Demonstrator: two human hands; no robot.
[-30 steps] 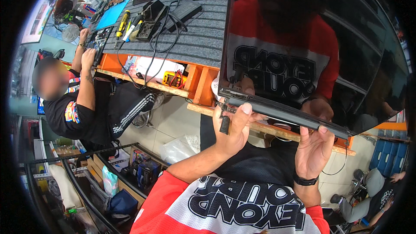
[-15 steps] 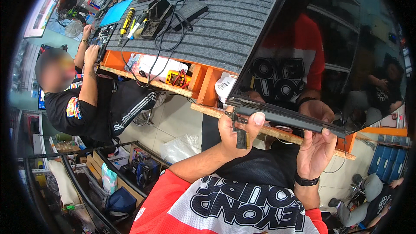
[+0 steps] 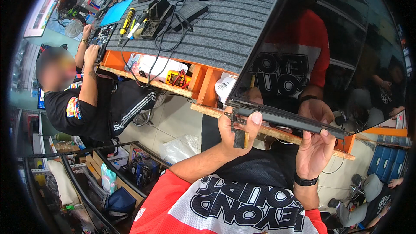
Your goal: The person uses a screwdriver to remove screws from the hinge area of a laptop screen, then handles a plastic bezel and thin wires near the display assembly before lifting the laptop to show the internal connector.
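A glossy black laptop screen (image 3: 346,30) stands tilted in front of me, mirroring my shirt and hands. Along its lower edge runs a long dark hinge cover (image 3: 281,120). My left hand (image 3: 232,134) grips the left end of this edge, thumb on the cover. Beside that thumb a black metal hinge (image 3: 238,121) sticks out, with a flat dark piece hanging below it. Thumb and fingers of my right hand (image 3: 314,154) pinch the cover near its right end. A thin cable (image 3: 344,158) dangles by the right corner.
A grey striped mat (image 3: 225,30) covers the workbench, with screwdrivers (image 3: 127,20), a black open box (image 3: 157,19) and tangled cables on it. A yellow multimeter (image 3: 177,78) lies in the open drawer. Another person (image 3: 82,91) works on electronics at left; shelving (image 3: 91,177) stands lower left.
The screen has tilted slightly, so its reflections have shifted and its right edge sits a little farther right. My left thumb has moved slightly left; both hands keep their hold.
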